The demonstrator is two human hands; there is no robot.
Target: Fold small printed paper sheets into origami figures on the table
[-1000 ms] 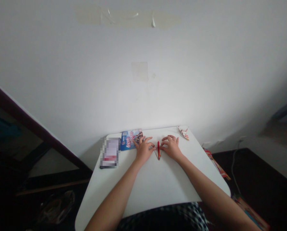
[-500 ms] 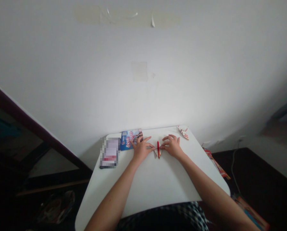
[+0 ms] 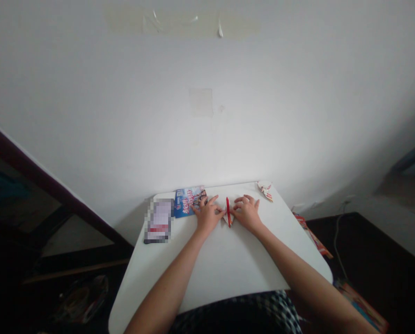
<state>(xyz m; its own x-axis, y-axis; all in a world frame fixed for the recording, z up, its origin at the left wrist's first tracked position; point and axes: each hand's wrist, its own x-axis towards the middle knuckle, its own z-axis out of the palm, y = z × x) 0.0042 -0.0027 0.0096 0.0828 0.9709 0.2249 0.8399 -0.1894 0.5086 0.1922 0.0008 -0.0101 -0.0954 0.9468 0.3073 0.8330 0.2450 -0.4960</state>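
Between my hands, over the white table, is a small piece of folded printed paper [image 3: 228, 212], whitish with a red strip standing along its middle. My left hand [image 3: 207, 215] pinches its left side between thumb and index finger, the other fingers spread. From the right side, my right hand [image 3: 246, 213] grips it with the thumb and fingertips, which partly hide that edge. A blue printed booklet or card [image 3: 184, 204] lies flat beside and partly behind my left hand. Beyond my right hand, at the far right corner, sits another folded white-and-red paper piece [image 3: 265, 190].
A phone-like device with a pixelated screen [image 3: 159, 220] lies on the table's left side. The white table [image 3: 235, 273] stands against a pale wall [image 3: 263, 116]. Colourful printed items [image 3: 314, 236] are beyond the right edge, and a cable [image 3: 337, 241] hangs further right.
My hands have come slightly closer together around the folded paper. Its red strip now stands out longer and straighter. The other things on the table stay where they were.
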